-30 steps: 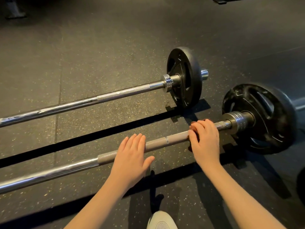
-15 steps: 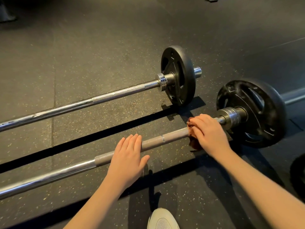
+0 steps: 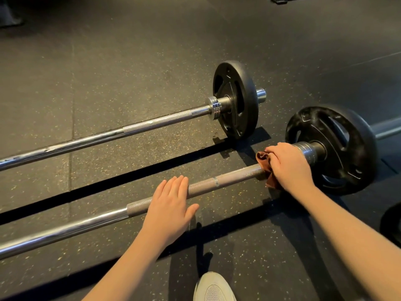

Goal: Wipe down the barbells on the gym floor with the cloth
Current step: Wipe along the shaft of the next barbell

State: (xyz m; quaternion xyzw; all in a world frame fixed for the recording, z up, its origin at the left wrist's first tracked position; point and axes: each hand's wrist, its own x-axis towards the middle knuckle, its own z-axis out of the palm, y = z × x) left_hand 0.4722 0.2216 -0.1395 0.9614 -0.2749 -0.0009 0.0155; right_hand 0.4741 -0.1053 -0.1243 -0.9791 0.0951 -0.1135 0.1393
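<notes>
Brown cloth (image 3: 268,168) under right hand (image 3: 289,165) fingers (image 3: 274,153), around near barbell (image 3: 227,179).

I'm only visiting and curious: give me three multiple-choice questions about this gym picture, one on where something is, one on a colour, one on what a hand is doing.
1. Where is the cloth?
A. hanging on a rack
B. on the near barbell, close to its weight plate
C. in a bucket

2. What colour is the cloth?
A. white
B. reddish brown
C. blue

3. How is the left hand?
A. flat on the bar, fingers straight
B. clenched in a fist
C. raised in the air

Answers:
1 B, the right hand grips it round that bar beside the plate.
2 B, its folds show rust brown.
3 A, the palm rests on the bar.
</notes>
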